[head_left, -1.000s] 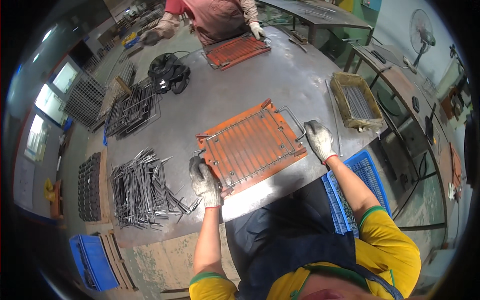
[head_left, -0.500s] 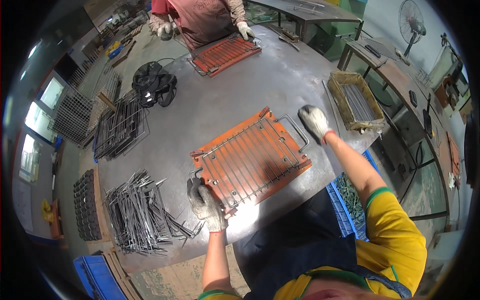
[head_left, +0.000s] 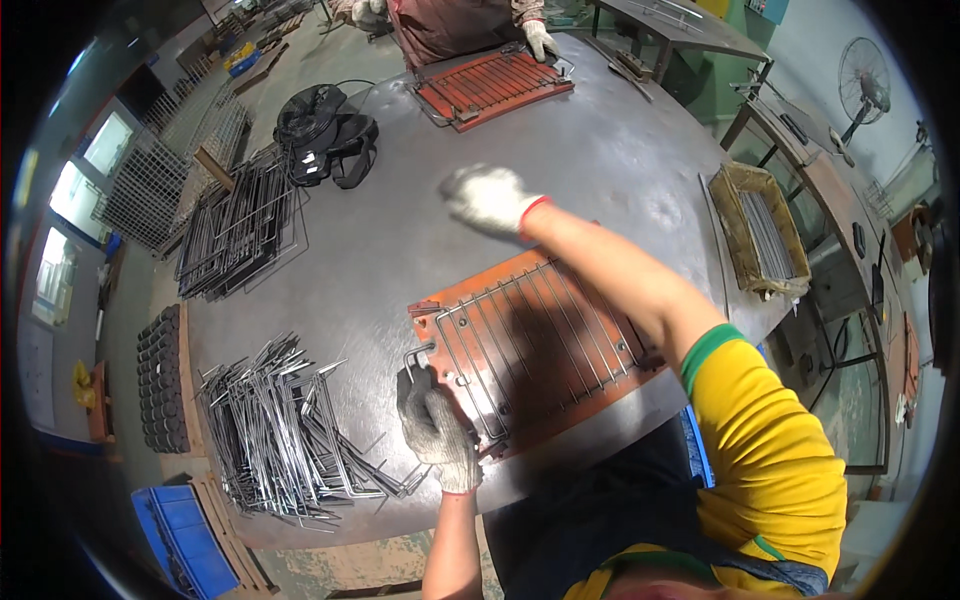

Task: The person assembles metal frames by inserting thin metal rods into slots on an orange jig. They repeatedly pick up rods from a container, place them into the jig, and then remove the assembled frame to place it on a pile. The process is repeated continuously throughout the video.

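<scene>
An orange fixture plate [head_left: 530,432] lies on the metal table in front of me, with a wire rack [head_left: 490,340] of parallel rods laid over it. My left hand [head_left: 438,428], in a grey-white work glove, is closed on a bent wire handle [head_left: 418,353] at the rack's left side. My right hand [head_left: 492,198], gloved and smeared by motion, is over the table beyond the plate's far edge. Nothing can be made out in its fingers. My right forearm covers the plate's far right corner and the rack's right end.
Bent metal rods [head_left: 300,430] are heaped at the left; wire frames [head_left: 240,230] are stacked behind them. A black bag [head_left: 325,135] lies at the far left. Opposite, a co-worker's gloved hand [head_left: 541,42] touches another orange fixture [head_left: 490,88]. A box of rods [head_left: 760,230] stands right.
My right hand has swept left from the rack's right handle to beyond the plate. My left hand stays at the left handle. The whole view has shifted a little.
</scene>
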{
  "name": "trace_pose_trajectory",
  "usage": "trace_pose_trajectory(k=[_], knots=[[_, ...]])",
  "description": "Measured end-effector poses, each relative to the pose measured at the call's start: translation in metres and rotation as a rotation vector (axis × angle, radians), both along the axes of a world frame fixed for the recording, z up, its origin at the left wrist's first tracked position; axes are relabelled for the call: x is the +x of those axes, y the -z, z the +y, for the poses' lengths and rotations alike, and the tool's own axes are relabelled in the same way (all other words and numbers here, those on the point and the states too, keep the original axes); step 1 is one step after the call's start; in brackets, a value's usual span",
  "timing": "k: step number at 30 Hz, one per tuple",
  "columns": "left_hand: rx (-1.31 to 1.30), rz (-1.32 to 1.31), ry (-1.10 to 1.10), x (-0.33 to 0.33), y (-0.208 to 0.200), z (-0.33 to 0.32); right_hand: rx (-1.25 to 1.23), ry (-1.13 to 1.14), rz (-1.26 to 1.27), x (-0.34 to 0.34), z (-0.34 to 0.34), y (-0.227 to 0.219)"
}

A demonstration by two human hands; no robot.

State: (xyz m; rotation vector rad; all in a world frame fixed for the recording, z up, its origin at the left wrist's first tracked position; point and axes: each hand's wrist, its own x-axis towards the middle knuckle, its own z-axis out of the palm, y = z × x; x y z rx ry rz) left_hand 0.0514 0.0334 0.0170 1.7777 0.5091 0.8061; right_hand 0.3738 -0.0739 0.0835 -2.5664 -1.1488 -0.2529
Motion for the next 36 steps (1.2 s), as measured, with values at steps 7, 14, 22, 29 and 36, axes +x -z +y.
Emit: trace_pose_trajectory(k=[7, 14, 22, 29, 36], knots=[[0.096, 0.003, -0.015, 0.001, -0.005, 0.002, -0.095, -0.067, -0.042, -0.005, 0.050, 0.031], [0.026, 0.015, 0.105, 0.000, -0.016, 0.004, -0.115, 0.395, -0.029, 0.067, -0.082, 0.036], [0.129, -0.015, 0.058, 0.000, -0.008, 0.007, -0.257, 0.519, 0.237, 0.084, -0.107, 0.017], [0.074, 0.029, 0.044, -0.001, -0.012, 0.003, -0.043, 0.342, 0.141, 0.041, -0.028, 0.003], [0.042, 0.014, 0.023, -0.001, -0.010, 0.001, -0.304, 0.144, 0.030, 0.028, 0.002, 0.004]])
